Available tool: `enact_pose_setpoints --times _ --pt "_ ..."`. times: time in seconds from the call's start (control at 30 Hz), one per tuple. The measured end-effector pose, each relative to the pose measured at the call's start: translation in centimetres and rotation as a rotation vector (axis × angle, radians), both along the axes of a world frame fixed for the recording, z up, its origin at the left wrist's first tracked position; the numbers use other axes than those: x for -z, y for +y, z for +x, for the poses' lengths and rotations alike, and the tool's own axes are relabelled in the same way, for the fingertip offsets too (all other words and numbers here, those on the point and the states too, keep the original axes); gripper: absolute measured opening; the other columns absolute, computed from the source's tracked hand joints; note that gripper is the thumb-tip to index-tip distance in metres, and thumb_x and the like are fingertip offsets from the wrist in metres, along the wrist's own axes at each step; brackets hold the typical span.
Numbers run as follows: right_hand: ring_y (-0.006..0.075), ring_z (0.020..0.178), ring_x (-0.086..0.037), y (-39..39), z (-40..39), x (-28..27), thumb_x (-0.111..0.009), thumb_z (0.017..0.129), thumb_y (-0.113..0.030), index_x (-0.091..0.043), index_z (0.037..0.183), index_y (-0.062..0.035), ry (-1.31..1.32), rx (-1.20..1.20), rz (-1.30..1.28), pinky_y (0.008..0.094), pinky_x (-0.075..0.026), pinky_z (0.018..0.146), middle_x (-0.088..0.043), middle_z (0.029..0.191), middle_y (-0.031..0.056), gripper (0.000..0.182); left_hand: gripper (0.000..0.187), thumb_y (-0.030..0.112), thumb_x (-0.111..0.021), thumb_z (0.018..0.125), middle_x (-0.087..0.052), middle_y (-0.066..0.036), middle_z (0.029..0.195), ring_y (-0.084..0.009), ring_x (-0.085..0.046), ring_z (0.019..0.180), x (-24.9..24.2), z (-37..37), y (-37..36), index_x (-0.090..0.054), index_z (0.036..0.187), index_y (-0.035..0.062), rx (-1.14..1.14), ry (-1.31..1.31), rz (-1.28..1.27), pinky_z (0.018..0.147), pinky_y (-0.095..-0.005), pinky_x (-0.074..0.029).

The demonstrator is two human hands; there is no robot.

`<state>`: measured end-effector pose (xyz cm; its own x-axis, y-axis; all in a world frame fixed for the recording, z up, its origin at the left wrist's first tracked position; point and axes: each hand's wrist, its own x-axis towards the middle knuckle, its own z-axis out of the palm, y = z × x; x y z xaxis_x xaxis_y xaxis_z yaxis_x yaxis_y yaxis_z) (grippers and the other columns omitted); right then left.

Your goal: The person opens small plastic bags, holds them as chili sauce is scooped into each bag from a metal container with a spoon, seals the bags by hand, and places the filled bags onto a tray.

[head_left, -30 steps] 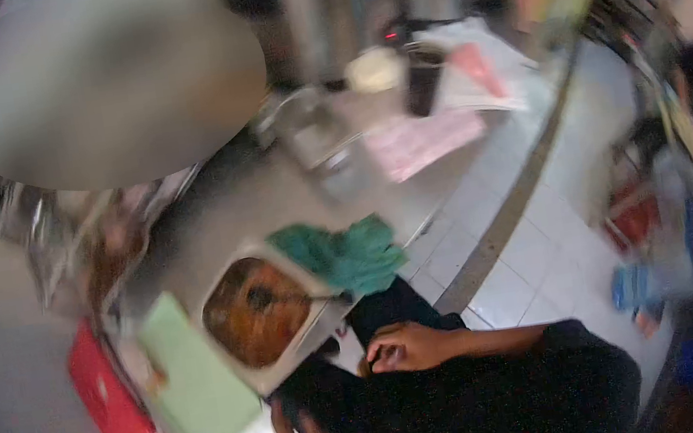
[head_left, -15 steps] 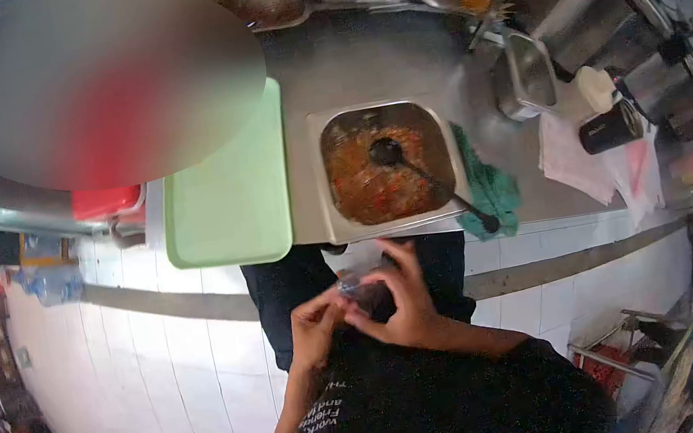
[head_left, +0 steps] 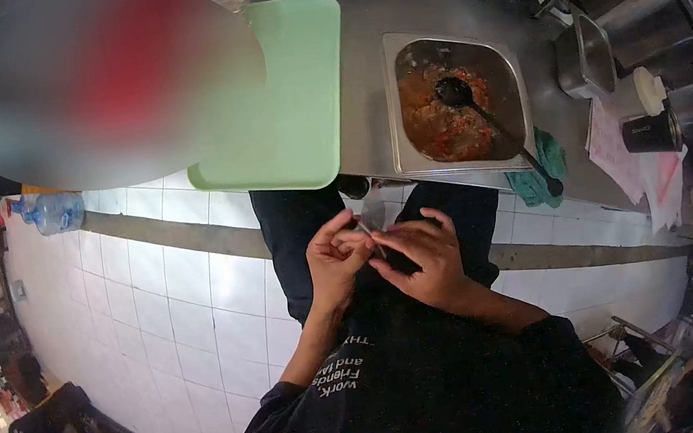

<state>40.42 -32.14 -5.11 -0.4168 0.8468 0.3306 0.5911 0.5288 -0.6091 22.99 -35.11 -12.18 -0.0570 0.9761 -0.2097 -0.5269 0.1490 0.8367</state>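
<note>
In front of my dark shirt, my left hand (head_left: 339,261) and my right hand (head_left: 426,260) meet at the fingertips. Between them is a small, thin greyish piece (head_left: 372,238), pinched from both sides; it is too small and partly covered by fingers to name. Beyond my hands, a square steel pan (head_left: 397,119) of reddish-brown chunky food (head_left: 442,135) rests on the counter. A black ladle (head_left: 494,123) lies in it, its handle over the pan's near right corner. Left of the pan is a light green tray (head_left: 292,90).
The steel counter (head_left: 365,8) ends just past my knees. A green cloth (head_left: 541,169) hangs by the pan. Farther right are a deep steel container (head_left: 582,56), a black cup (head_left: 652,133) and pinkish cloths (head_left: 614,145). Blur hides the upper left. A large water bottle (head_left: 54,211) stands at left.
The view has turned, so pan and tray appear higher and farther right. Both hands stay together at the small piece, which looked clear and shiny before and now shows as a thin edge.
</note>
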Motion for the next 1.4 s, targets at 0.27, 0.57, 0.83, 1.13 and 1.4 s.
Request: enact_pose_setpoints --times 0.27,0.57,0.83,1.13,1.4 --pt "0.0188 0.112 -0.068 0.9 0.6 -0.3 -0.076 0.088 -0.019 -0.06 0.133 -0.0074 0.302 -0.11 -0.658 0.0383 -0.046 0.101 -0.075 0.109 0.0076 0.049 0.11 -0.015 -0.075 0.074 -0.057 -0.001 0.085 -0.0083 -0.064 0.077 -0.8 0.1 0.6 -0.011 0.159 0.0116 -0.008 -0.099 0.027 0.075 -0.0254 -0.059" --pt "0.0222 0.09 -0.074 0.9 1.1 1.4 -0.076 0.084 -0.009 -0.066 0.114 -0.0041 0.199 -0.078 -0.546 0.0322 -0.057 0.079 -0.073 0.099 0.0104 0.032 0.087 -0.014 -0.074 0.073 -0.055 -0.002 0.09 -0.0099 -0.062 0.082 -0.6 0.6 0.8 -0.029 0.145 0.0071 0.028 0.042 0.097 0.076 -0.0252 -0.058" --pt "0.0347 0.07 -0.068 0.8 0.6 3.8 -0.069 0.081 -0.027 -0.067 0.097 -0.0063 -0.21 -0.192 -0.406 0.043 -0.054 0.069 -0.07 0.08 0.0149 0.026 0.039 -0.011 -0.071 0.076 -0.05 -0.002 0.09 -0.0091 -0.054 0.079 0.8 2.2 0.1 -0.044 0.098 0.0067 0.066 0.281 0.103 0.068 -0.0241 -0.05" --pt "0.036 0.076 -0.071 0.8 0.3 4.4 -0.061 0.087 -0.019 -0.066 0.103 -0.0031 -0.433 -0.178 -0.407 0.0501 -0.056 0.07 -0.07 0.079 0.0175 0.024 0.021 0.02 -0.056 0.086 -0.06 -0.022 0.088 -0.0416 -0.059 0.082 0.6 2.7 -0.4 -0.063 0.083 -0.0002 0.179 1.204 0.142 0.073 -0.0505 -0.048" --pt "0.0275 0.074 -0.069 -0.2 0.9 4.7 -0.071 0.078 -0.024 -0.062 0.079 -0.0082 -0.512 0.039 -0.149 0.0442 -0.051 0.067 -0.068 0.075 0.011 0.018 0.028 0.023 -0.058 0.088 -0.062 -0.024 0.084 -0.0434 -0.062 0.081 0.6 3.7 -0.8 -0.063 0.077 -0.0032 0.146 1.264 -0.02 0.071 -0.0529 -0.049"
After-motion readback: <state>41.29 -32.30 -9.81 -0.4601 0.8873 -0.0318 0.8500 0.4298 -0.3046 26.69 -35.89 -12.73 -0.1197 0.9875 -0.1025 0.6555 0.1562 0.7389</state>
